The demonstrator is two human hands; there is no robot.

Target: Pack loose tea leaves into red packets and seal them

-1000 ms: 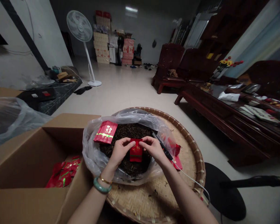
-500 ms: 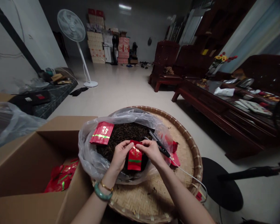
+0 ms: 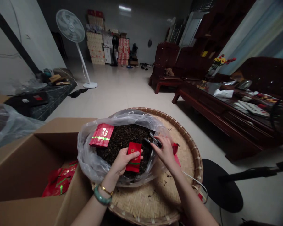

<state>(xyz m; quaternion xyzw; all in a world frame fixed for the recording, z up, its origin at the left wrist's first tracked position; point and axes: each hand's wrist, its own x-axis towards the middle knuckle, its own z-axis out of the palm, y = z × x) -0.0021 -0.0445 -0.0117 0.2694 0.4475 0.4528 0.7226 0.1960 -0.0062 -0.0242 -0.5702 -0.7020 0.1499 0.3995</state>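
My left hand [image 3: 124,160] pinches a small red tea packet [image 3: 133,165] with a green band, thumb across its front. My right hand [image 3: 165,150] has its thumb and fingers around a black corded hair straightener [image 3: 152,138], whose two arms stand apart. Both hands are over a clear plastic bag [image 3: 86,160] full of dark dried tea leaves [image 3: 122,135]. On the bag's left side lies a larger red tea pouch [image 3: 102,135] with gold writing.
The bag sits on a round woven bamboo tray [image 3: 184,131]. An open cardboard box [image 3: 16,166] on the left holds several red packets [image 3: 61,179]. More red packets [image 3: 176,153] lie right of the bag. A black stand base [image 3: 221,185] is on the floor to the right.
My right hand has let go of the packet's top edge and moved right onto the hair straightener. My left hand now holds the packet alone, slightly tilted.
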